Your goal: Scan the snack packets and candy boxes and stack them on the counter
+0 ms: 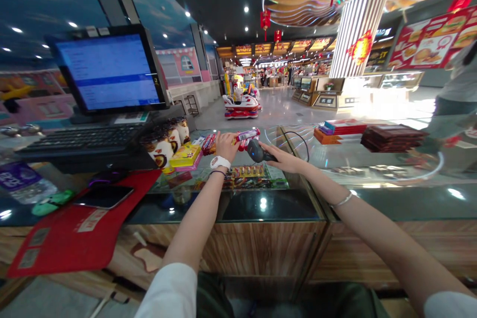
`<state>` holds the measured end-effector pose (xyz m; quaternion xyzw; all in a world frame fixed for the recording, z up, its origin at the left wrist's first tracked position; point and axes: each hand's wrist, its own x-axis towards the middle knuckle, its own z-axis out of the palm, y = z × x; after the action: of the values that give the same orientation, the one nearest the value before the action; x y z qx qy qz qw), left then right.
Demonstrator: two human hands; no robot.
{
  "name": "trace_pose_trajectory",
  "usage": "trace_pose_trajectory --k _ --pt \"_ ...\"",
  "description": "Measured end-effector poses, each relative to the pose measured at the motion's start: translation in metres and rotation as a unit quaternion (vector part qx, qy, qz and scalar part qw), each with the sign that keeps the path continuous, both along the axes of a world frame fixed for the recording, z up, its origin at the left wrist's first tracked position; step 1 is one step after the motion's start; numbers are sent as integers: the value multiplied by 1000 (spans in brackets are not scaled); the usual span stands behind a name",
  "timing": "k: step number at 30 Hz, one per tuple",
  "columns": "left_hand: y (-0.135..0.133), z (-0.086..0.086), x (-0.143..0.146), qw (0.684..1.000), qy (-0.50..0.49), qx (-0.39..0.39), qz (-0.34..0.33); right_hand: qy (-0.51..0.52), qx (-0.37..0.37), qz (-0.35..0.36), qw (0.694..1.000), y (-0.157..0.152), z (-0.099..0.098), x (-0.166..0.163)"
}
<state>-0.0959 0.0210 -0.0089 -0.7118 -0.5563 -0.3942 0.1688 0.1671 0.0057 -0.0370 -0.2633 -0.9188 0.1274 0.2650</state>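
My left hand (225,146) is closed round a small red and white snack packet (247,135), held just above the glass counter (261,203). My right hand (281,159) grips a dark handheld barcode scanner (257,150) whose head points at the packet. The scanner's black cable (300,137) curls away over the glass. I wear a white watch on my left wrist and a thin bracelet on my right.
A till monitor (108,72) and black keyboard (80,140) stand at the left, with a phone (104,197) on a red mat (74,228). Cups (167,141) and a yellow box (185,155) sit nearby. Stacked boxes (345,130) and dark packets (391,138) lie at the right.
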Motion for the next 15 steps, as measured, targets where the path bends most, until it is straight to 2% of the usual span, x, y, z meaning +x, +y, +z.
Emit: trace_pose_trajectory --k 9,15 --pt "-1 0 4 1000 14 -7 -16 -64 -16 19 998 1 -9 -4" --pt "-7 3 12 999 14 -32 -18 -27 0 2 1000 0 -8 -6"
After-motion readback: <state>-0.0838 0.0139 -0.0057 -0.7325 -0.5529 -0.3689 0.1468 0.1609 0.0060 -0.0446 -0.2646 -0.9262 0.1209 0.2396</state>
